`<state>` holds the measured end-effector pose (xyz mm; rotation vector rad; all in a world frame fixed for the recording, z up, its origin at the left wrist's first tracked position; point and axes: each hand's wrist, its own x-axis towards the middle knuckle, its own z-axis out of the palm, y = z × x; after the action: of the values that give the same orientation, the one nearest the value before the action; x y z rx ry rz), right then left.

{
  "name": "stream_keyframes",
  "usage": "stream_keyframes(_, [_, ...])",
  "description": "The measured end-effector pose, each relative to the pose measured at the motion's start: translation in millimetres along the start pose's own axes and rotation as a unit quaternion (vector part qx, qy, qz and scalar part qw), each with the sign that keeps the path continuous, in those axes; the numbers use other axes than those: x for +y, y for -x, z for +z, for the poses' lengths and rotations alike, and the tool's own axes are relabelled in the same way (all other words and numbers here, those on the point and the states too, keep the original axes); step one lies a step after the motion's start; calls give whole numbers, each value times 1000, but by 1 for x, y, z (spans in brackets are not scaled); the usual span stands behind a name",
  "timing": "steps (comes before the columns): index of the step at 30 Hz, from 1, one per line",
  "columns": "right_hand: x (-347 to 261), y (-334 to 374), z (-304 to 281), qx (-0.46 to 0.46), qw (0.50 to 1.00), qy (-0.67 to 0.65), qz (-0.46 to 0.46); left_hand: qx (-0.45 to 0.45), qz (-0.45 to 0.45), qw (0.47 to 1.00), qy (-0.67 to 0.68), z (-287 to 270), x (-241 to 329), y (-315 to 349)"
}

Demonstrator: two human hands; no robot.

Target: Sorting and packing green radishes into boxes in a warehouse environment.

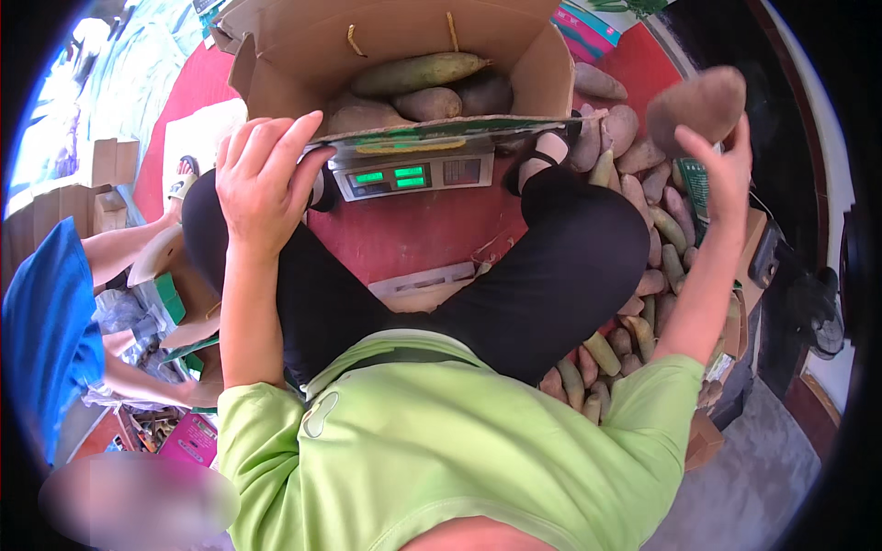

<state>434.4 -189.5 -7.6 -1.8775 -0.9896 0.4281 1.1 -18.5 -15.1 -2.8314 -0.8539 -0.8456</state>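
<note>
A large brown sweet potato [695,108] is held up in my right hand [721,170], to the right of the box and above the pile. My left hand [260,179] is at the near left corner of an open cardboard box [404,28]; the thumb is at the front flap and the fingers lie over the side. Inside the box are a long greenish root [418,75] and several rounder, brownish ones. Below its front flap, a digital scale [413,179] shows lit green displays. The box hides most of the scale.
Many sweet potatoes and greenish roots [634,188] lie heaped beside my right leg. At left, another person in a blue garment [50,321] reaches toward an opened carton [193,294]. Red flooring [395,243] shows between my bent legs. A pink box [190,439] stands at lower left.
</note>
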Motion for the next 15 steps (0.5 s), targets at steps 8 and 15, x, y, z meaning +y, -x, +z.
stream_keyframes(8, [-150, -32, 114, -262, 938, 111, -197, 28, 5, 999, 19, 0, -4, 5])
stream_keyframes(15, [-141, -38, 228, -399, 823, 367, -171, 32, 8, 999, 36, 3, -5, 7])
